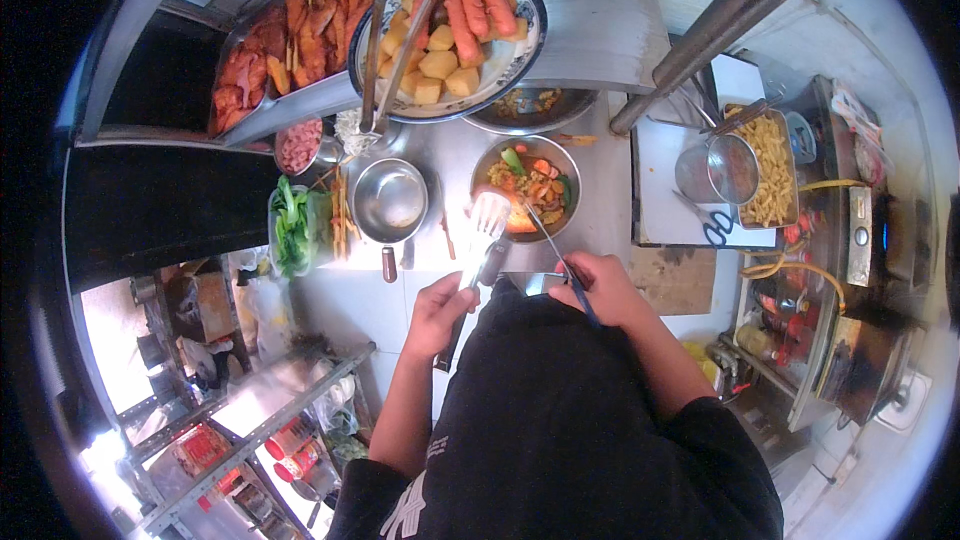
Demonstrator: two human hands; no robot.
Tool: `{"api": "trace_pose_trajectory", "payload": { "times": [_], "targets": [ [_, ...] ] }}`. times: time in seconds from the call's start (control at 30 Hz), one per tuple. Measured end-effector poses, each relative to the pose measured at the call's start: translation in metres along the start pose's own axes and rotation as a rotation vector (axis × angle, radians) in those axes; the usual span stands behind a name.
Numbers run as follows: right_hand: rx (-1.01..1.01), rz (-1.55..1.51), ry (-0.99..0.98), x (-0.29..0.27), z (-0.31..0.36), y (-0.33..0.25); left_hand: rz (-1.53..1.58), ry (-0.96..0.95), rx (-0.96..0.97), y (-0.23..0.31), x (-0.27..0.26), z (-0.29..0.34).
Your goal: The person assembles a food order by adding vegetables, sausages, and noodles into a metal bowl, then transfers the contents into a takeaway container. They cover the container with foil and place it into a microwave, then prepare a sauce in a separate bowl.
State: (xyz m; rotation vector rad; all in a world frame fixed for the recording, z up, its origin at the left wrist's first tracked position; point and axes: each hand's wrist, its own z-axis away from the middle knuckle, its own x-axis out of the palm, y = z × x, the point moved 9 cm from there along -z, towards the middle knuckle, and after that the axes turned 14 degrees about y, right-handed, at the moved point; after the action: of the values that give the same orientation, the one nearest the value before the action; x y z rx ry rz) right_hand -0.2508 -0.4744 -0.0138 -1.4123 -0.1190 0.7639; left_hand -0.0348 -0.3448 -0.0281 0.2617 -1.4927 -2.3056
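My left hand grips the dark handle of a white slotted spatula, whose head rests at the near left rim of a metal bowl. The bowl holds a mix of cooked food with orange and green pieces. My right hand holds a thin blue-handled utensil whose metal tip reaches into the same bowl. Both hands sit just in front of my dark shirt, near the steel counter's front edge.
An empty small metal pan and a tub of green leaves sit left of the bowl. A big plate of sausages and potato chunks and a tray of fried pieces stand on the shelf behind. A fry basket and blue scissors lie right.
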Motion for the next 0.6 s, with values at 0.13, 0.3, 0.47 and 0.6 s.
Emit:
{"api": "trace_pose_trajectory", "payload": {
  "times": [0.13, 0.3, 0.47, 0.6],
  "targets": [
    [0.001, 0.017, -0.055, 0.004, 0.004, 0.001, 0.056, 0.029, -0.017, 0.004, -0.002, -0.001],
    [0.034, 0.044, -0.034, 0.006, -0.003, 0.003, 0.003, -0.026, 0.003, 0.008, 0.002, -0.001],
    [0.034, 0.017, -0.015, 0.004, -0.005, -0.001, 0.013, -0.017, -0.003, 0.006, -0.006, 0.002],
    [0.025, 0.039, -0.02, 0.004, -0.005, -0.004, -0.008, 0.004, -0.013, 0.004, -0.016, 0.005]
  ]
}}
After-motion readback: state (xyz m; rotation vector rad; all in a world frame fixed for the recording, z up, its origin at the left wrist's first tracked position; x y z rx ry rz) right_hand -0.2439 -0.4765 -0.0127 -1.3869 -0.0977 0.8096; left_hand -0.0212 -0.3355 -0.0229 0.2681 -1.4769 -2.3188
